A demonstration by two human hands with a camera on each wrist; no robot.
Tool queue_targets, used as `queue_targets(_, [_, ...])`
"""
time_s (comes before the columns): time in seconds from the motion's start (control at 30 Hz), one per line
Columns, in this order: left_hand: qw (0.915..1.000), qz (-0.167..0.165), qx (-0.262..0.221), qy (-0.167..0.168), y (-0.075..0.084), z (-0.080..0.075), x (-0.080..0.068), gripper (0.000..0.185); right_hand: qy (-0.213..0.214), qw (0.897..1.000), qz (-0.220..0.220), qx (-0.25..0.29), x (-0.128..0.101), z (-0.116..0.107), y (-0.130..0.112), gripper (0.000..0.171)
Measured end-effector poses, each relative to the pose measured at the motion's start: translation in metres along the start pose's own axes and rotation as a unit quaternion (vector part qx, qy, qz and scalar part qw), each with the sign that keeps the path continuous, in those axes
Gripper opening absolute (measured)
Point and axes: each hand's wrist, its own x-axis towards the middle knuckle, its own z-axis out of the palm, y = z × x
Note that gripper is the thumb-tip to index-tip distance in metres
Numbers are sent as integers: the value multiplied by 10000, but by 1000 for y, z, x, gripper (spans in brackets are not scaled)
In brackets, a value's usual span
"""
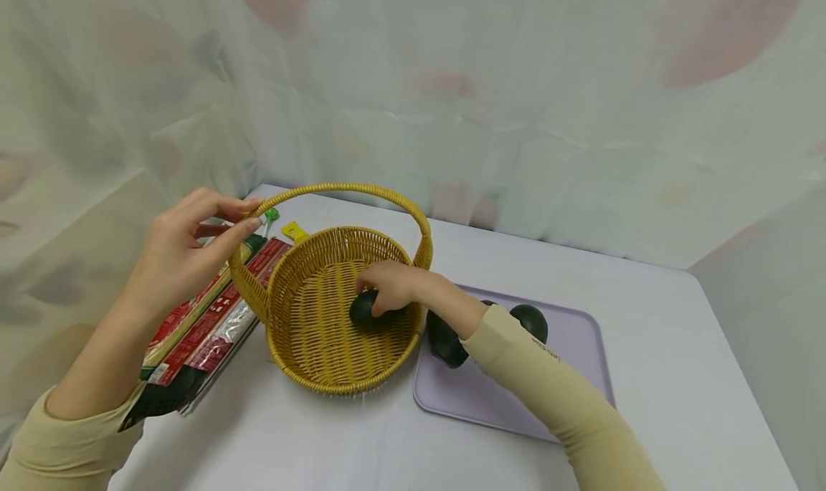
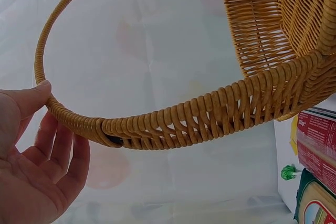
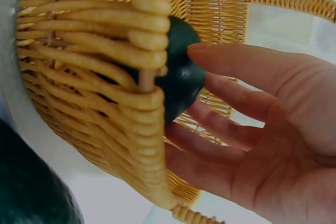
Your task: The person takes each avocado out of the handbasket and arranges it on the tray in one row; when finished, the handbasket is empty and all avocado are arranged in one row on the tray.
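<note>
A round wicker basket [image 1: 342,383] with a tall arched handle [image 1: 342,188] stands on the white table. At the handle's left side, my left hand [image 1: 187,244] pinches it between thumb and fingers; the left wrist view shows the thumb [image 2: 37,95] on one side and the fingers behind. My right hand [image 1: 395,287] reaches down inside the basket and holds a dark green avocado [image 1: 366,313] close over the woven bottom. In the right wrist view, thumb and fingers lie around the avocado [image 3: 184,72], part of which the basket rim hides.
Right of the basket lies a lilac tray [image 1: 581,348] bearing more dark avocados [image 1: 530,322], partly covered by my right forearm. Long red packages [image 1: 193,333] lie left of the basket under my left arm. A green-wrapped lollipop [image 1: 272,214] and a yellow packet [image 1: 294,231] are behind.
</note>
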Motion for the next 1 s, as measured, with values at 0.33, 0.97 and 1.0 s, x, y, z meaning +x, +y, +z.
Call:
queue_targets(0.33, [10000, 17, -28, 4, 0, 0, 0, 10, -601, 9976, -71, 333, 11, -4, 4, 49])
queue_targets(0.97, [10000, 53, -64, 0, 1, 1, 0, 10, -1932, 9747, -103, 1117, 32, -4, 4, 50])
queue_targets(1.0, [10000, 66, -63, 3, 1, 1, 0, 11, -1972, 9735, -110, 1151, 32, -4, 5, 50])
